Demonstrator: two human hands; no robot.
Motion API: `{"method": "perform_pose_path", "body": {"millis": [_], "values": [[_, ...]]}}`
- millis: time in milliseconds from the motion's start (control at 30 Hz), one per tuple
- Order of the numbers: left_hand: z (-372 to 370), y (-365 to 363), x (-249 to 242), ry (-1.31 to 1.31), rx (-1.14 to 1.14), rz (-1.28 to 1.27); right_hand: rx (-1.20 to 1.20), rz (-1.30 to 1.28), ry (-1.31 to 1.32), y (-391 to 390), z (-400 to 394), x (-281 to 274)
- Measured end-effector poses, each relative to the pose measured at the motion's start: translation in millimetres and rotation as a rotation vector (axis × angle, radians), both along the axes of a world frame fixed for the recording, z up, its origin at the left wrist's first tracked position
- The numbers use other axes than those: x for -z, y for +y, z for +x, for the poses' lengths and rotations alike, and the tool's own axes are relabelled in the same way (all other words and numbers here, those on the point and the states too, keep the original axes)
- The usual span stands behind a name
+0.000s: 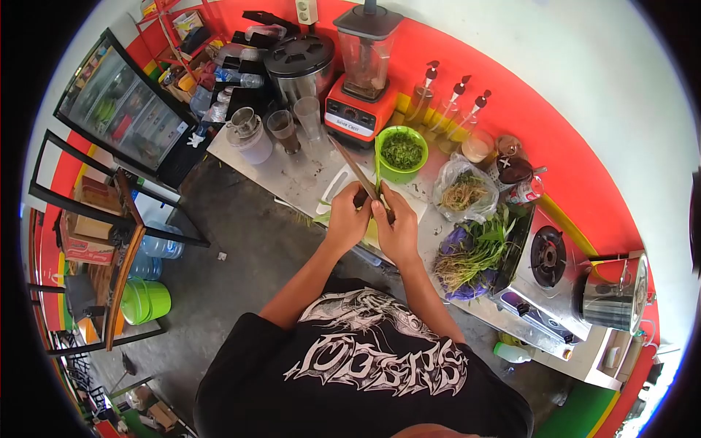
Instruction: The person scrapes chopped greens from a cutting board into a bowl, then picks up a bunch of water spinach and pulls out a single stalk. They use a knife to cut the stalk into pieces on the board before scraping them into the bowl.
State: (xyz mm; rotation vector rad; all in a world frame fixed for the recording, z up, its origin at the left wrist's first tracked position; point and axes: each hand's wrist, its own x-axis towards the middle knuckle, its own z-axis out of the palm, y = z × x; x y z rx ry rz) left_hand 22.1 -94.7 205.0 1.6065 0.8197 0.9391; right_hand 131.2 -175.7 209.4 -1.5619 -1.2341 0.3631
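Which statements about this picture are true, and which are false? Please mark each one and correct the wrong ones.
1. A green bowl holds chopped greens. True.
2. That bowl stands on the floor. False: it stands on the counter.
3. The left hand and right hand are close together at the knife. True.
4. Both hands wear gloves. False: they are bare.
5. Three pump bottles stand near the red wall. True.

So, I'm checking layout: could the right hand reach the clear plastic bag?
Probably yes: the right hand seems busy with the knife, but nothing visible blocks its way to the clear plastic bag.
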Motion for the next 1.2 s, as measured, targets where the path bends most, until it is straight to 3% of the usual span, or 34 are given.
{"method": "perform_pose_path", "body": {"millis": [100,300,567,667,900,967,1000,1033,1100,1200], "values": [[-6.5,12.6,3.3,-0.023,0.018,-0.006,0.04,0.069,-0.059,13.4,-8.0,1.6],[-20.4,44.1,17.4,-0.043,0.105,-0.055,0.042,-0.023,0.311,35.1,-25.4,12.4],[-35.9,74.1,31.5,0.074,0.269,-0.165,0.19,-0.005,0.098,56.3,-43.2,20.0],[-40.9,82.2,40.7,0.041,0.286,-0.099,0.257,-0.05,-0.036,58.0,-48.3,27.5],[-64.7,98.9,60.1,0.21,0.3,-0.137,0.417,-0.16,-0.055,76.1,-38.1,63.7],[-71.0,106.6,61.9,0.222,0.292,-0.166,0.467,-0.09,0.078,85.5,-28.2,92.7],[-73.5,110.7,64.7,0.184,0.285,-0.168,0.449,-0.196,0.329,91.6,-27.3,98.6],[-76.0,113.7,68.1,0.147,0.278,-0.171,0.45,-0.195,0.331,93.8,-25.1,104.2],[-81.0,118.5,72.9,0.101,0.264,-0.203,0.335,-0.37,0.798,95.3,-24.5,114.9],[-89.6,120.9,73.4,0.032,0.234,-0.258,0.279,-0.412,0.869,103.0,-28.9,133.0]]}}
